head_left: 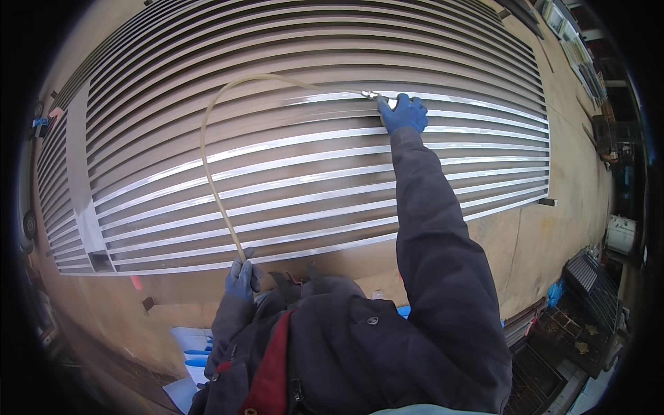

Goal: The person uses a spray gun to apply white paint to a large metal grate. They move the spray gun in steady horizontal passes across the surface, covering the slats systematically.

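A large slatted metal panel (277, 153) stretches out before me, its parallel slats shiny in the nearer rows and duller brownish-grey farther off. My right hand (407, 116), in a blue glove, reaches out over the middle of the panel. Its fingers are closed around a spray gun (371, 95) with a metal fitting; the hand hides most of the gun. From that fitting a pale translucent hose (203, 142) arches left and back toward me. Close to my body, my gloved left hand (242, 279) grips the hose near the panel's front edge.
Under the panel lies a tan surface (512, 242). Dark metal gratings (595, 283) and a blue plastic scrap (555, 293) sit at the right. A white container (621, 234) stands farther right. Blue-and-white sheets (190, 346) show at lower left.
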Action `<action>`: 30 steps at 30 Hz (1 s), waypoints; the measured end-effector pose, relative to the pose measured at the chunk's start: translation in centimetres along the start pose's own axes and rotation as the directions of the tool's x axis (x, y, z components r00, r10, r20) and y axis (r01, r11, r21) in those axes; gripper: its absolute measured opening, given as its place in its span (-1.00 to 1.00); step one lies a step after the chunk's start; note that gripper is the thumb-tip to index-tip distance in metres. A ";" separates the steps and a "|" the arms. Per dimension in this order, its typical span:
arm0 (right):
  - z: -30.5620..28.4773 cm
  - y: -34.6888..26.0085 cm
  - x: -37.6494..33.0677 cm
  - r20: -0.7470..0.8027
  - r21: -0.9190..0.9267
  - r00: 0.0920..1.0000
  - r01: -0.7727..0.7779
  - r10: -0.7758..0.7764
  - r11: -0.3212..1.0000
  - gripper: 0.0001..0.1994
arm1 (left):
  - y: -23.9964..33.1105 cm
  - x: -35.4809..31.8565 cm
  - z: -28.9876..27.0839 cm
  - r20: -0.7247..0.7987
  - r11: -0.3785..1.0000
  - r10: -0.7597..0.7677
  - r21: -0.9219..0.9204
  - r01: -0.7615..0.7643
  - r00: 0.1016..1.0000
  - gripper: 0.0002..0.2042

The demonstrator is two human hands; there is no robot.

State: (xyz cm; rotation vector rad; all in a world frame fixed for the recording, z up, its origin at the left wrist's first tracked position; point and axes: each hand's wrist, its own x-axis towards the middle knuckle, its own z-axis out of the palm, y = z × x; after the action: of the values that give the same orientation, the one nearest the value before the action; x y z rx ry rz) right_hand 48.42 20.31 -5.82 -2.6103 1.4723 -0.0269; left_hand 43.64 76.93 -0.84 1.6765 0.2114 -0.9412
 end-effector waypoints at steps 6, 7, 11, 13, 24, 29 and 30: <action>2.9 -6.1 -6.4 0.077 -0.013 0.944 0.322 -0.321 0.946 -0.18 | 0.0 1.5 -2.2 -0.059 0.996 -0.019 -0.087 0.014 0.998 -0.60; 2.5 -5.4 -5.9 0.082 -0.013 0.964 0.256 -0.254 0.967 -0.20 | 0.2 1.5 -2.5 -0.037 0.997 -0.010 -0.072 0.008 0.999 -0.59; 0.0 0.1 -0.9 -0.008 0.034 0.999 0.050 -0.049 0.998 -0.28 | 0.9 0.5 -1.5 0.031 1.000 -0.017 -0.025 0.018 0.999 -0.56; -1.2 2.8 1.4 -0.011 0.005 0.999 -0.035 0.035 0.999 -0.25 | 1.3 -0.2 -0.4 0.079 0.998 -0.063 0.009 0.062 0.995 -0.57; 2.4 -12.7 -7.7 0.080 0.002 0.969 0.234 -0.234 0.972 -0.19 | 0.2 0.9 -4.0 -0.056 0.989 0.037 -0.138 -0.044 0.998 -0.60; 2.2 -18.0 -10.1 0.250 0.008 0.869 0.438 -0.426 0.899 -0.09 | -0.2 0.4 -6.1 -0.158 0.976 0.047 -0.204 -0.079 0.986 -0.58; 2.0 -17.5 -9.9 0.215 0.006 0.852 0.487 -0.476 0.874 -0.09 | -0.3 0.4 -6.3 -0.162 0.974 0.043 -0.215 -0.078 0.986 -0.58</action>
State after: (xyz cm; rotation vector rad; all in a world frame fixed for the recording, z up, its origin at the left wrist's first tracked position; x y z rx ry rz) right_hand 58.34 37.87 -4.90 -2.8447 0.7298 0.2280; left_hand 46.64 82.47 -1.10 1.5421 0.3561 -0.7129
